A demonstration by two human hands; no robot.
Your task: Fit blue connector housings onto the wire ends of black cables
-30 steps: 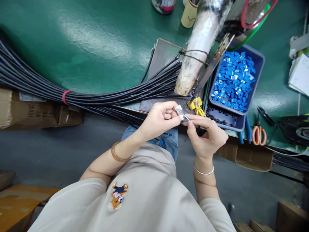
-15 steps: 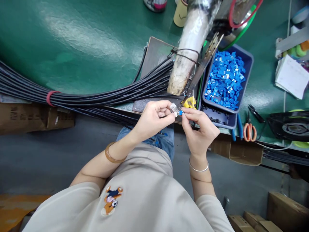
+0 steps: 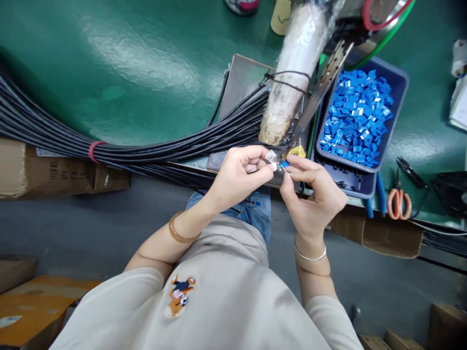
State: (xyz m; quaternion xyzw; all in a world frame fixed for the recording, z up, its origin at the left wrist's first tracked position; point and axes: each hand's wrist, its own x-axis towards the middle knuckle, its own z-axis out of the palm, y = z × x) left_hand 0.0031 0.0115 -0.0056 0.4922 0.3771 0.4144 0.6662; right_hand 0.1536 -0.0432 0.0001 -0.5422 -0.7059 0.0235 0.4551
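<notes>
My left hand (image 3: pixel 246 172) is closed, thumb and fingers pinching a small whitish, see-through piece (image 3: pixel 271 157). Close beside it, my right hand (image 3: pixel 312 192) is closed in a pinch on a thin pale pin (image 3: pixel 282 168) that points toward that piece. A bit of a small blue piece (image 3: pixel 285 164) shows at the right fingertips; most of it is hidden, so I cannot tell what carries it. Just beyond the hands are a yellow object (image 3: pixel 297 151) and the dirty lower end of a plastic-wrapped tube (image 3: pixel 279 119).
A bundle of black cables (image 3: pixel 156 150) with a red tie (image 3: pixel 94 151) runs along the bench's left. At right stands a bin (image 3: pixel 397 104) of small blue parts above another bin (image 3: pixel 367 187). Orange-handled scissors (image 3: pixel 399 204) and pliers (image 3: pixel 412 172) lie near the edge.
The view has shifted, so most things appear farther right. Both hands remain close together, still pinching. Less of the blue piece shows between them now.
</notes>
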